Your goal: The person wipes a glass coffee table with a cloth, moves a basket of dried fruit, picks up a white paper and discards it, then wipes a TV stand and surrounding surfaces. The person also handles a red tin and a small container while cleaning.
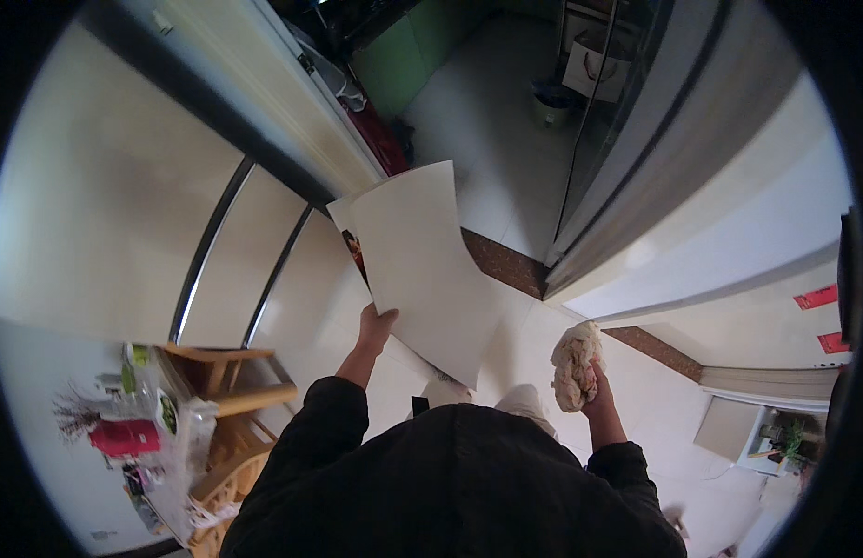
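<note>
Large white sheets of paper or thin card (424, 258) hang from my left hand (377, 328), whose thumb lies over their left edge. Part of a dark and red picture shows on a sheet beneath the top one. The sheets bend and reach down in front of my feet. On the right, my right hand (599, 390) grips a crumpled, off-white cloth (576, 366) with pinkish marks. The two hands are well apart, and the cloth does not touch the sheets.
Ahead, a doorway with a brown stone threshold (505, 263) leads to a room with a waste bin (551, 104) and a white paper bag (595, 68). Wooden chairs (247, 401) stand at a cluttered table on the left. A low cabinet (752, 432) with a plant is at right.
</note>
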Tool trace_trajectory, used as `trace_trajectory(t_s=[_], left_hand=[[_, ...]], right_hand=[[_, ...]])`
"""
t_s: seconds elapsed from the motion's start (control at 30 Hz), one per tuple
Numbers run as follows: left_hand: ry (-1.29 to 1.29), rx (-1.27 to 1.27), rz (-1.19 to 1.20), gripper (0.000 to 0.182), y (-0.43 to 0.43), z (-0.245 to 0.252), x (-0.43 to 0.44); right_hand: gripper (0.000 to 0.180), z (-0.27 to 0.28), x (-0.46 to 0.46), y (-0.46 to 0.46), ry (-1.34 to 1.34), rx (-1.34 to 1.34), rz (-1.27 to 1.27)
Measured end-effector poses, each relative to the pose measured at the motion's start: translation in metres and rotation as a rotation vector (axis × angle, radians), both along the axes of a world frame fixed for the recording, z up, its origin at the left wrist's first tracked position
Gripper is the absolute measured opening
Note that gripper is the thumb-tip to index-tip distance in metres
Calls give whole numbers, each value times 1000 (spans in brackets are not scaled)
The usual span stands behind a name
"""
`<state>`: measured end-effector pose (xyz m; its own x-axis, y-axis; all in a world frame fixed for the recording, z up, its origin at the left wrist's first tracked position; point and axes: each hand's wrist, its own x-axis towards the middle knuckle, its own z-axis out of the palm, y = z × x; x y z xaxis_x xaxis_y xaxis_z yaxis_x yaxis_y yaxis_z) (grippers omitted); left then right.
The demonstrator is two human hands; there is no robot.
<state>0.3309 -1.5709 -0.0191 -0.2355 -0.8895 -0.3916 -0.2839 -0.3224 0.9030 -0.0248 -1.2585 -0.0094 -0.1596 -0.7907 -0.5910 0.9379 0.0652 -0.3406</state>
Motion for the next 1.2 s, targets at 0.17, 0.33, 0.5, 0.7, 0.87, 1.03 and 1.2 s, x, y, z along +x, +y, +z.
trace_trajectory(t_s=[0.17, 0.33, 0.5, 0.7, 0.87, 1.03, 1.2], left_hand=[[51, 56, -56, 24, -93, 33, -49], [134, -44, -130, 28, -186, -7, -101], [-148, -236, -294, 32, -240, -33, -172], [-209, -390, -388, 37, -274, -10, -275], [-140, -379, -402, 34, -336, -29, -334], [-217, -411, -394, 25, -450, -14, -373], [-292, -485, -407, 33, -546, 37, -409]], right_hand=[[52, -1, 11, -57, -9, -15, -79], [52, -21, -1, -118, -30, 11, -97], [53, -11, -19, -172, 65, 83, -168], [58, 45, -45, -218, 378, 149, -247], [56, 41, -74, -248, 491, 357, -196], [44, 74, -128, -333, 530, 398, -293], [59, 106, -159, -387, 572, 440, -296]])
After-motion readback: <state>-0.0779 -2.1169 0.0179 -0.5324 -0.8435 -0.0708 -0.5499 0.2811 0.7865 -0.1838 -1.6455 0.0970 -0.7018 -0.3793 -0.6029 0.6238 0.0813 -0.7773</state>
